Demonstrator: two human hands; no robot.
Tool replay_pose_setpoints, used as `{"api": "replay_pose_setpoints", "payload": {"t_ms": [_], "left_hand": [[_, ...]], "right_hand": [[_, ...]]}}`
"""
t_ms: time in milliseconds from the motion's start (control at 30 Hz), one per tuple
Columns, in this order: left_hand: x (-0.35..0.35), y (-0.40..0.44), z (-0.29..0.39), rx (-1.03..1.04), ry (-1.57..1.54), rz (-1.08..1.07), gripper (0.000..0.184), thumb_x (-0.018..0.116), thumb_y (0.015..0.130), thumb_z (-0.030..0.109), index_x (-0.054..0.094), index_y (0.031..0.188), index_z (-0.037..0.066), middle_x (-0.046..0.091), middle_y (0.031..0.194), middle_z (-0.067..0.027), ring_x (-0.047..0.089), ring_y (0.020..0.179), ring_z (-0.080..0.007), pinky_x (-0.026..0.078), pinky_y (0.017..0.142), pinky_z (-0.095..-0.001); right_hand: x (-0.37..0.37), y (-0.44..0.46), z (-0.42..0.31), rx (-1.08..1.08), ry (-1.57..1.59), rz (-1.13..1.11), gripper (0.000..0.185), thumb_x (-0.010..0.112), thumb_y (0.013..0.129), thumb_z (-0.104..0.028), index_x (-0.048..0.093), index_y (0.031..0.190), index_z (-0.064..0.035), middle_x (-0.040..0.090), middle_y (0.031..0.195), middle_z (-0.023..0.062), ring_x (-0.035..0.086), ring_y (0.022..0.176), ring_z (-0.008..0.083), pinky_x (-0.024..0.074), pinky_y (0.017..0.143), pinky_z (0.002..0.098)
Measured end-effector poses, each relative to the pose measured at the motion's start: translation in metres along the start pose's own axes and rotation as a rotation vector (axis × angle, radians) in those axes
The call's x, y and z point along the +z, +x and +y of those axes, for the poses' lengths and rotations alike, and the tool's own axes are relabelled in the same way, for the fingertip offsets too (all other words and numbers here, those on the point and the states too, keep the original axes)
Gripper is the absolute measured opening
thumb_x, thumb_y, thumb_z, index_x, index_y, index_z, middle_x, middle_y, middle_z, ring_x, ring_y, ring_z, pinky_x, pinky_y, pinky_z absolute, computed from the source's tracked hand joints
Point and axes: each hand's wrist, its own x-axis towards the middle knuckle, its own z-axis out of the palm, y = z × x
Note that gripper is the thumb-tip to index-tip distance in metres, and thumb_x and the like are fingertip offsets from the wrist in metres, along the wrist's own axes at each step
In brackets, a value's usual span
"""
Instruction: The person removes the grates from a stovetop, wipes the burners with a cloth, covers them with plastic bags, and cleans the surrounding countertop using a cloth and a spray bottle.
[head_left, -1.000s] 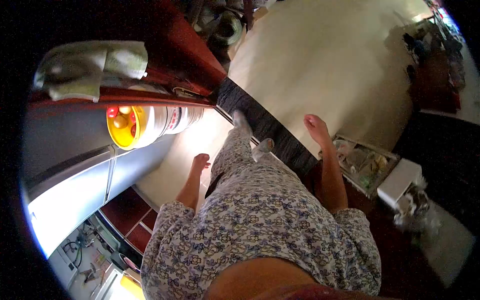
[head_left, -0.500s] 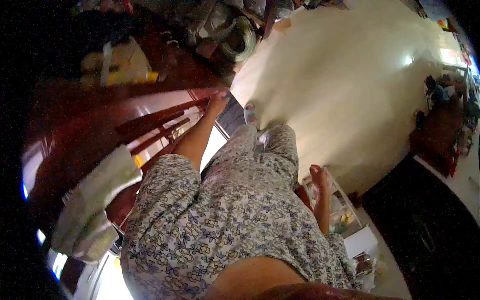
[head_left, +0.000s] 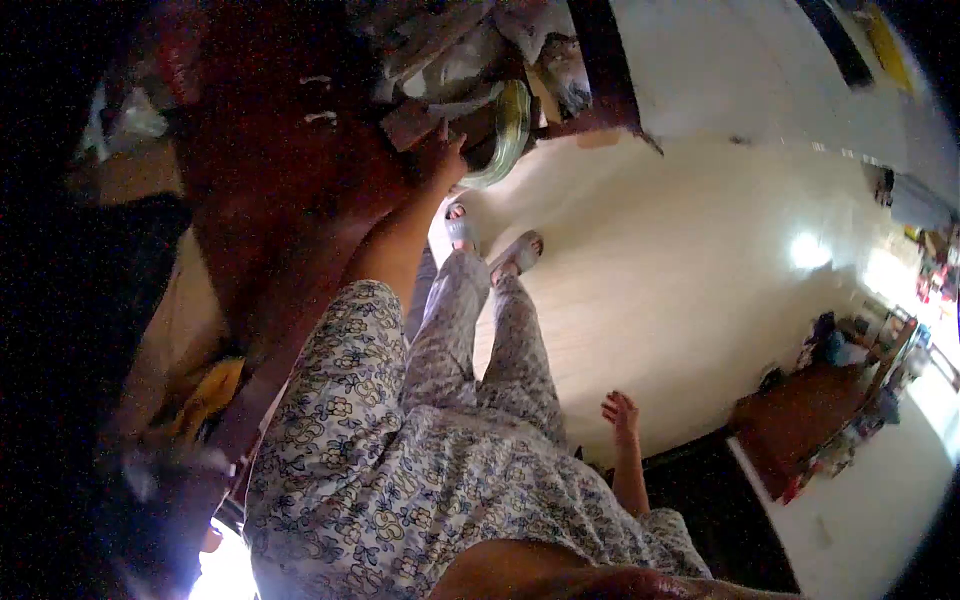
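My left hand (head_left: 441, 160) reaches forward at upper left, fingers apart, beside a greenish coil (head_left: 512, 135) of tubing or wire; I cannot tell which. A small brown block or box (head_left: 412, 123) lies just past its fingertips. Dimness hides whether the hand touches either one. Out to the side, over the pale floor (head_left: 680, 290), hangs my right hand (head_left: 621, 410) with loosely spread fingers and nothing in it.
Dark reddish-brown wooden furniture (head_left: 270, 190) lines the left. Grey plastic-looking bundles (head_left: 455, 65) are piled above the coil. My sandalled feet (head_left: 518, 252) stand on the floor. At right are a brown cabinet (head_left: 795, 420) with clutter and a black surface (head_left: 715, 500).
I have stepped forward and the view has turned. My left hand has gone from the wooden furniture's edge to beside the coil. My right hand has left the white rack's side.
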Motion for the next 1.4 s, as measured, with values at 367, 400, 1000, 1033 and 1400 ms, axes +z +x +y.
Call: {"api": "replay_pose_setpoints", "payload": {"t_ms": [367, 400, 1000, 1033, 1400], "left_hand": [[-0.042, 0.072, 0.012, -0.116, 0.04, -0.422, 0.043, 0.053, 0.075, 0.019, 0.051, 0.117, 0.014, 0.031, 0.135, -0.0149, 0.054, 0.096, -0.0333, 0.047, 0.077, -0.0412], [-0.036, 0.08, 0.008, -0.161, 0.002, -0.421, 0.041, 0.053, 0.075, 0.02, 0.051, 0.116, 0.012, 0.034, 0.132, -0.0154, 0.054, 0.096, -0.0332, 0.047, 0.078, -0.0414], [-0.217, -0.069, 0.085, -0.822, -2.139, 0.615, 0.02, 0.067, 0.072, 0.005, 0.058, 0.089, 0.011, 0.057, 0.078, 0.001, 0.053, 0.065, -0.011, 0.042, 0.052, -0.0234], [-0.214, -0.072, 0.093, -0.71, -2.135, 0.557, 0.02, 0.068, 0.072, 0.012, 0.057, 0.089, 0.013, 0.055, 0.074, 0.0036, 0.048, 0.061, -0.009, 0.038, 0.049, -0.022], [-0.307, -0.237, 0.206, -0.849, -2.186, 0.421, 0.026, 0.053, 0.085, 0.029, 0.056, 0.097, 0.006, 0.059, 0.088, -0.0035, 0.055, 0.074, -0.0125, 0.043, 0.055, -0.0263]], "right_hand": [[-0.051, -0.011, -0.029, 0.273, -0.139, -0.076, 0.038, 0.06, 0.082, -0.03, 0.052, 0.109, -0.0038, 0.057, 0.098, 0.0105, 0.059, 0.08, 0.0216, 0.0486, 0.063, 0.0295], [-0.054, 0.0, -0.025, 0.258, -0.152, -0.112, 0.04, 0.06, 0.082, -0.031, 0.052, 0.11, -0.0045, 0.057, 0.101, 0.0107, 0.06, 0.084, 0.0229, 0.0497, 0.065, 0.0307], [0.163, -0.084, -0.254, -0.392, -0.458, -0.487, 0.037, 0.053, 0.086, -0.03, 0.052, 0.11, -0.002, 0.057, 0.103, 0.0088, 0.058, 0.087, 0.0175, 0.0452, 0.074, 0.03], [0.167, -0.071, -0.254, -0.41, -0.461, -0.547, 0.036, 0.053, 0.086, -0.03, 0.052, 0.109, -0.0018, 0.058, 0.102, 0.0084, 0.057, 0.086, 0.0167, 0.0453, 0.074, 0.0298], [0.254, -0.113, -0.331, -0.465, -0.635, -0.838, 0.078, 0.061, 0.079, -0.039, 0.018, 0.136, -0.0067, 0.05, 0.113, 0.0097, 0.051, 0.092, 0.0188, 0.0418, 0.082, 0.0323]]}}
